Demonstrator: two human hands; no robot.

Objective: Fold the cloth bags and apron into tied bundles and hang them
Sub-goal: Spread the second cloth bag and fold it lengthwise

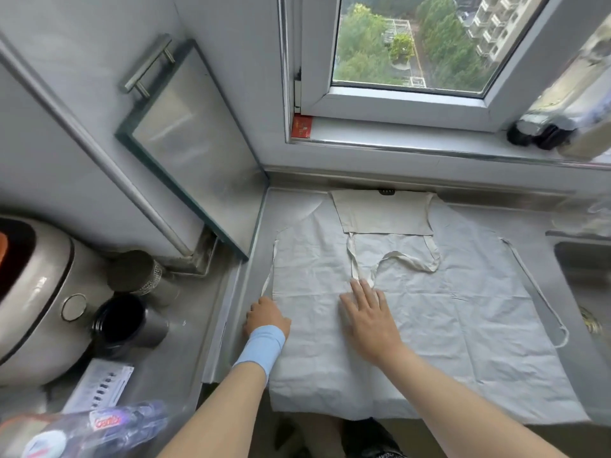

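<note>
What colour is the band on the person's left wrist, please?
Light blue wristband, clearest in the head view.

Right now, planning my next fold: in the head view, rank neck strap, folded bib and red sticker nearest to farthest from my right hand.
1. Neck strap, at the right hand fingertips.
2. Folded bib, farther back.
3. Red sticker, up by the window frame.
</note>
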